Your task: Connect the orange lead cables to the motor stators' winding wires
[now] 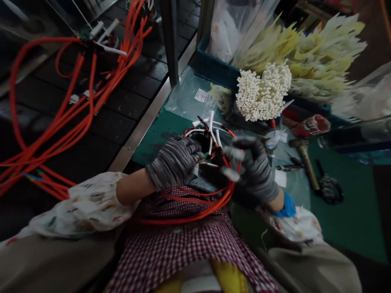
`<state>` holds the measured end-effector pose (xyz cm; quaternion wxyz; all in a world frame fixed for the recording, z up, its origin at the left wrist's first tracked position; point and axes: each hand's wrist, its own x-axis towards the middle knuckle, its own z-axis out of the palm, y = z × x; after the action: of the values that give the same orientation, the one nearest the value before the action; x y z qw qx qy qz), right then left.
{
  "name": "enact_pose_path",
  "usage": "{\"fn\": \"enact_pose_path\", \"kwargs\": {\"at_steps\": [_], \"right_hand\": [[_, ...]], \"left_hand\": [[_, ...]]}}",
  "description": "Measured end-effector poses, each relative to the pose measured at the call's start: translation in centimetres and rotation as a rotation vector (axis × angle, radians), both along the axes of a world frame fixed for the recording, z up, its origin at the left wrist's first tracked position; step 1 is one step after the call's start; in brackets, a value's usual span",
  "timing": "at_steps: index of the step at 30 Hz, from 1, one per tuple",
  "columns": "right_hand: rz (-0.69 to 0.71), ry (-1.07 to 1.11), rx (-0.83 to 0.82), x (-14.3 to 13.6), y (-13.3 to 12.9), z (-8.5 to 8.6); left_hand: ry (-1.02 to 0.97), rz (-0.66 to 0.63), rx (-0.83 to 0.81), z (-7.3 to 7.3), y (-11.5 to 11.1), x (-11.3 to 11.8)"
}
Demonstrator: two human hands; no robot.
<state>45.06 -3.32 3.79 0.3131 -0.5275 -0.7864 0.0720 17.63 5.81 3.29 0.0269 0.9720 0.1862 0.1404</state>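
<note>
On the bench in front of me lies a round, dark wire-wound part (201, 140), like a motor stator, with white sleeves (211, 127) and thin leads around its rim. My left hand (175, 162), in a grey striped glove, is closed at its near left edge, fingers bent against it. To the right, my right hand (255, 169), gloved alike, is smeared by motion beside the red wires (228, 191). Its fingers are too blurred to show what they hold. The red wires loop from the part down over my checked apron (183, 248).
Bundles of red wires (91, 85) hang at the left. A hammer (305, 162), tweezers (288, 167) and a black ring-shaped item (331, 189) lie at the right. Behind are white sleeve pieces (262, 91), pale yellow sheets (324, 57) and a tape roll (273, 140).
</note>
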Motion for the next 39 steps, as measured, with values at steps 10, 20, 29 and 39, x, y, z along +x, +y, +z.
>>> {"fn": "enact_pose_path", "kwargs": {"at_steps": [10, 20, 29, 39], "right_hand": [[-0.079, 0.211, -0.318, -1.6, 0.6, -2.7], [-0.169, 0.04, -0.234, -3.7, 0.6, -3.5], [-0.403, 0.135, 0.336, 4.9, 2.7, -2.7], [-0.729, -0.195, 0.183, 11.7, 8.9, -3.2]], "left_hand": [[-0.262, 0.048, 0.082, -3.2, 0.6, 1.0], [-0.412, -0.029, 0.27, -5.4, -0.5, -1.0], [-0.545, 0.056, 0.242, -8.6, 0.1, 0.1], [-0.433, 0.116, 0.207, -8.1, 0.1, 0.6]]}}
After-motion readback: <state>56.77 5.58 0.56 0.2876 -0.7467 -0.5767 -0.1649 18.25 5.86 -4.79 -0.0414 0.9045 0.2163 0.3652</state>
